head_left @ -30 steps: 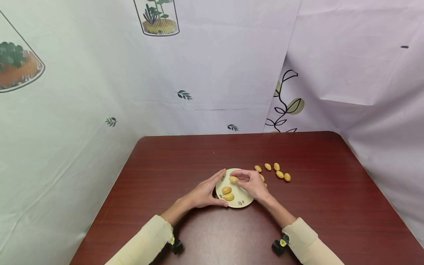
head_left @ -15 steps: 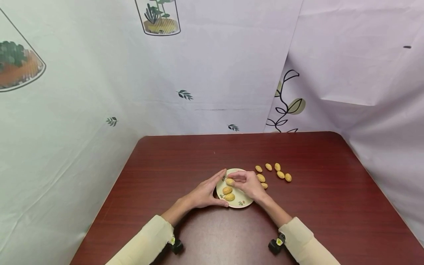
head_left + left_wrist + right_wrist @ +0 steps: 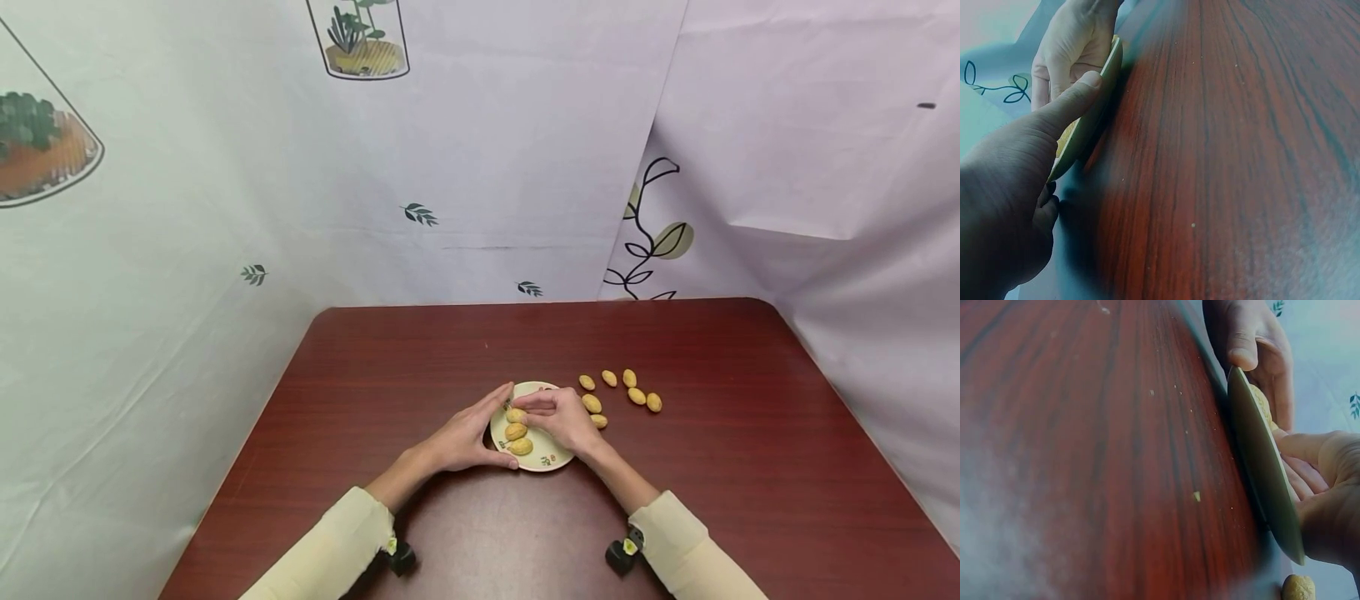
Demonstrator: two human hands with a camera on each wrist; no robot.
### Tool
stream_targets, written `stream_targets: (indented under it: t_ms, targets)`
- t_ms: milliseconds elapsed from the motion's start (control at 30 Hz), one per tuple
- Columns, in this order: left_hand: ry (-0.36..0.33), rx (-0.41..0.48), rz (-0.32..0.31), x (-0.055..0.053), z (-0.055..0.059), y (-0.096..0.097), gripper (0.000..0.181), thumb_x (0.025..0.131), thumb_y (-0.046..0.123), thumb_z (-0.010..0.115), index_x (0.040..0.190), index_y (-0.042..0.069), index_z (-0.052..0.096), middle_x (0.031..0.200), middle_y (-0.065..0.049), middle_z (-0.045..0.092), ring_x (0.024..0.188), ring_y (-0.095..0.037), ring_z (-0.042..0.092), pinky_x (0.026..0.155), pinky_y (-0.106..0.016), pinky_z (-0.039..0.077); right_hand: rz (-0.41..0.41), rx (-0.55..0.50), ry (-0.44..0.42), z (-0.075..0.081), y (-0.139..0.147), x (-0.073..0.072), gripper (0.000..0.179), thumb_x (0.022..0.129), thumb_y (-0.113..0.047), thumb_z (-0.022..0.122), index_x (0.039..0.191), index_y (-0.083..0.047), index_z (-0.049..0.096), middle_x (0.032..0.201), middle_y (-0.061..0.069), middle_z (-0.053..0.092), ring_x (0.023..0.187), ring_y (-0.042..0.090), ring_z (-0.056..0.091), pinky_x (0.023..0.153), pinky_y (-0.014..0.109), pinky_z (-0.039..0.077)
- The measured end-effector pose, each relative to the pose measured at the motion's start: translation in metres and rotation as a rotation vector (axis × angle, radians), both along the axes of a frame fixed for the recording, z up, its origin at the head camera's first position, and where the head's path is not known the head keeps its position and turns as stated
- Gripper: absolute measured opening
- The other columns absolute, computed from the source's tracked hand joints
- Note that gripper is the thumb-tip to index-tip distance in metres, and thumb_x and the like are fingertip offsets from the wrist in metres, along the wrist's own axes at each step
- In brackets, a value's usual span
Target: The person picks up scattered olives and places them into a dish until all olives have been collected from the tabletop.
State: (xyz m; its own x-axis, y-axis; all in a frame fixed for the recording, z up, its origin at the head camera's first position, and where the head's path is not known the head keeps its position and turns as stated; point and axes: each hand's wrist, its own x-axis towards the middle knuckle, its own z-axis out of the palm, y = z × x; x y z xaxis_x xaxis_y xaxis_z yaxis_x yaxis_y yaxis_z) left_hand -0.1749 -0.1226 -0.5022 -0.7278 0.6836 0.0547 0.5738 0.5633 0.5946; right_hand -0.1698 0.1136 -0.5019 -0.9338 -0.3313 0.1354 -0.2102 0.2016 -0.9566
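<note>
On the table lies a small cream plate [image 3: 553, 446] with a printed floral rim. My left hand [image 3: 459, 437] grips its left side, thumb at the near rim and fingers round the far edge. Three yellowish oval nuts in the shell sit in a line along the plate's left part. My right hand [image 3: 564, 418] reaches over the plate and pinches the farthest nut [image 3: 516, 415] between thumb and fingers. The middle nut [image 3: 515, 432] and the nearest nut [image 3: 521, 447] lie close by it. In the right wrist view, the raised plate wall [image 3: 1260, 456] hides most of the nuts.
Several more nuts lie loose to the plate's right, among them a nut [image 3: 592, 404] beside my right hand and a nut [image 3: 654, 403] farther right. Patterned white cloth [image 3: 480, 167] hangs round the dark red wooden table [image 3: 390, 350].
My right hand has moved slightly left and down, bringing its nut onto the plate beside the other two. The left hand has stayed on the plate's rim.
</note>
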Motion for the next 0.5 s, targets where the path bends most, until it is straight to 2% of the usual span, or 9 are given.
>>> stream_targets:
  t_ms: [300,500]
  targets:
    - [-0.002,0.003,-0.001,0.0003,0.0008,0.0004,0.122,0.084,0.051,0.09,0.171,0.009,0.017,0.177,-0.007,0.02,0.158,-0.021,0.027,0.124,-0.049,0.032,-0.002,-0.019,0.021,-0.0001,-0.0022,0.0007,0.022,0.092,0.008,0.077,0.114,0.014,0.076,0.114,0.028,0.075,0.11,0.044,0.073,0.086,0.036,0.062]
    - [-0.003,-0.003,-0.002,0.0003,0.0007,-0.0001,0.122,0.084,0.051,0.09,0.171,0.009,0.016,0.177,-0.007,0.02,0.158,-0.021,0.027,0.124,-0.049,0.032,-0.017,-0.009,0.014,0.0006,-0.0017,0.002,0.022,0.091,0.005,0.08,0.113,0.009,0.078,0.113,0.024,0.077,0.109,0.039,0.074,0.086,0.032,0.061]
